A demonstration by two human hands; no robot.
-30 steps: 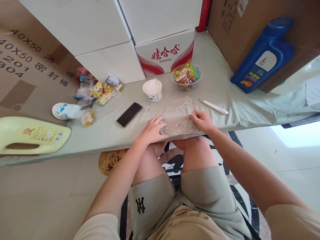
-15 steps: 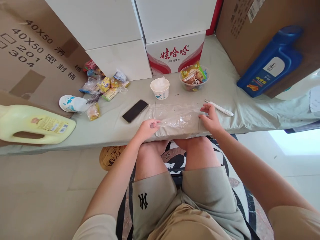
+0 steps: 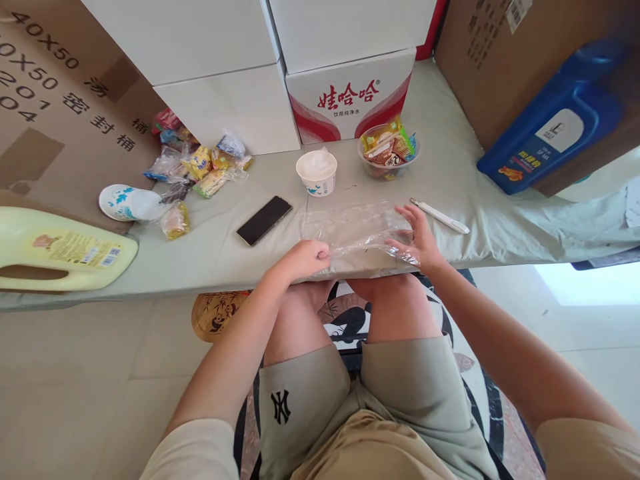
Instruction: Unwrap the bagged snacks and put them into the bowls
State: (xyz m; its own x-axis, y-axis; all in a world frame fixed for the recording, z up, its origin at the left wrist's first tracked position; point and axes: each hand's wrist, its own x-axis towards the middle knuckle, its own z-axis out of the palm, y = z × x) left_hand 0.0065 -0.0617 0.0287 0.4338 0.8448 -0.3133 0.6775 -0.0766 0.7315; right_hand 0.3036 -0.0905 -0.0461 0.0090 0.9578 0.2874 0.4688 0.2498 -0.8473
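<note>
A thin clear plastic bag (image 3: pixel 350 230) lies spread and wrinkled on the cloth-covered surface in front of me. My left hand (image 3: pixel 306 259) is closed, its fingers pinching the bag's near left edge. At the right end of the bag, my right hand (image 3: pixel 417 237) has its fingers spread apart. Shiny plastic lies against the lower fingers and palm; whether they are inside the bag or only behind its edge I cannot tell. Just beyond the right fingers rests a white pen-like stick (image 3: pixel 440 216). A black phone (image 3: pixel 265 221) lies left of the bag.
Behind the bag stand a paper cup (image 3: pixel 317 180) with white tissue inside and a clear bowl (image 3: pixel 383 172) of wrapped snacks. More snack packets (image 3: pixel 200 163) and a tipped paper cup (image 3: pixel 117 203) lie left. A yellow jug (image 3: pixel 75 257), a blue bottle (image 3: pixel 550 127) and cartons (image 3: pixel 360 100) flank the surface.
My left hand has moved slightly right and closed more into a fist. The right fingers have spread and now touch the plastic, whose near edge is lifted. The view has shifted a little.
</note>
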